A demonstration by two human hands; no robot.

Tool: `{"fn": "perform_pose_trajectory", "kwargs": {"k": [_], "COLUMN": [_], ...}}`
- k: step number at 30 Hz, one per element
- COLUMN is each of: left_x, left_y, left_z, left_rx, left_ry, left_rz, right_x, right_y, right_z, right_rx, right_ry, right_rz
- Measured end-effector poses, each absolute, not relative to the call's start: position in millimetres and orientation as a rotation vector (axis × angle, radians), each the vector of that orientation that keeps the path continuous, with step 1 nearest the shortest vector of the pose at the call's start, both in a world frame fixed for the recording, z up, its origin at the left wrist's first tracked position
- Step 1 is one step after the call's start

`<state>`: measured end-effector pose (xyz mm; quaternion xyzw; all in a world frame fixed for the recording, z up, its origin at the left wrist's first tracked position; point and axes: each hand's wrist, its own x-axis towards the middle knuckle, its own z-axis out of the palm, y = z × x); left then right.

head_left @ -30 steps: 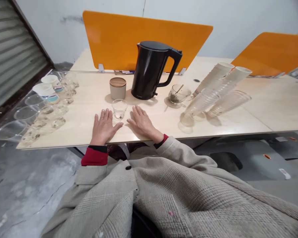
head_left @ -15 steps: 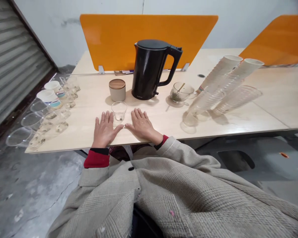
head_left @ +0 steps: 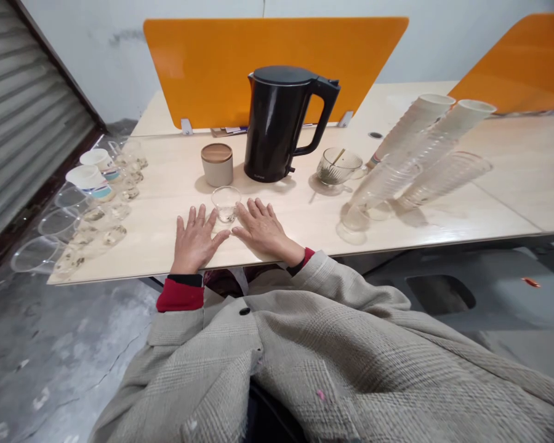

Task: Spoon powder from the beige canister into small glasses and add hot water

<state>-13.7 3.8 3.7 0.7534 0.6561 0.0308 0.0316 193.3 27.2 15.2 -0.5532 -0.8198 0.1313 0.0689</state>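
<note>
Both hands lie flat, palms down, fingers spread, on the desk (head_left: 305,215) at frame centre. The left hand (head_left: 194,241) and right hand (head_left: 261,227) flank a small clear glass (head_left: 225,203), which stands upright between their fingertips, ungripped.

R hand (head_left: 264,229) is sliding twd the small glass (head_left: 225,203), index fingertip now just beside its wall (there was a clear gap 0.5 s ago). Head cam is also shifting slightly, so the view sits a bit diff.
</note>
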Motion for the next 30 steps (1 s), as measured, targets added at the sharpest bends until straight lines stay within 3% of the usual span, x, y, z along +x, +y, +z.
{"fn": "perform_pose_trajectory", "kwargs": {"k": [30], "left_x": [-10.1], "left_y": [0.6], "left_z": [5.9], "left_rx": [2.258], "left_ry": [2.117], "left_rz": [-0.006], "right_x": [192.1], "right_y": [22.8], "right_z": [16.4], "right_rx": [-1.744], "right_ry": [-2.473], "right_rz": [0.355]}}
